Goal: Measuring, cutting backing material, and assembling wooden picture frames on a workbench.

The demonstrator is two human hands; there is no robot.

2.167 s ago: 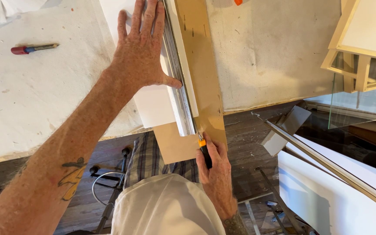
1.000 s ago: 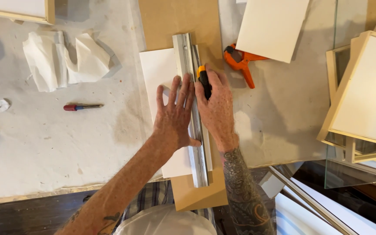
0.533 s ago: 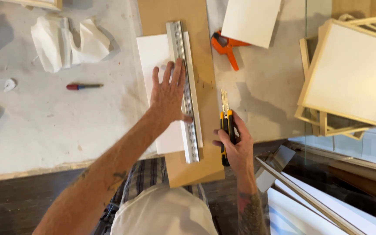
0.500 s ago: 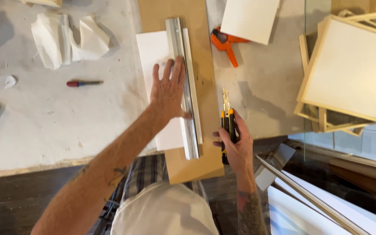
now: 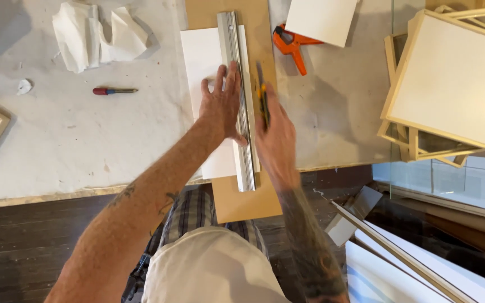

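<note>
My left hand [image 5: 223,102] lies flat, fingers spread, on a white sheet [image 5: 204,62] and against a long metal straightedge [image 5: 238,84]. Sheet and straightedge rest on a brown board [image 5: 249,199] that overhangs the table's near edge. My right hand [image 5: 275,134] is blurred with motion just right of the straightedge. It grips a yellow and black utility knife [image 5: 261,92] whose blade points away from me, close to the straightedge's right side.
An orange clamp [image 5: 291,46] lies beside a white panel [image 5: 321,19] at the top. Stacked wooden frames [image 5: 450,84] sit at right. Crumpled white paper [image 5: 96,36] and a red-handled tool [image 5: 113,90] lie at left. Long strips and boards [image 5: 399,258] lean below right.
My right hand carried the knife from the board's near end up along the straightedge. My left hand stayed pressed on the sheet and straightedge.
</note>
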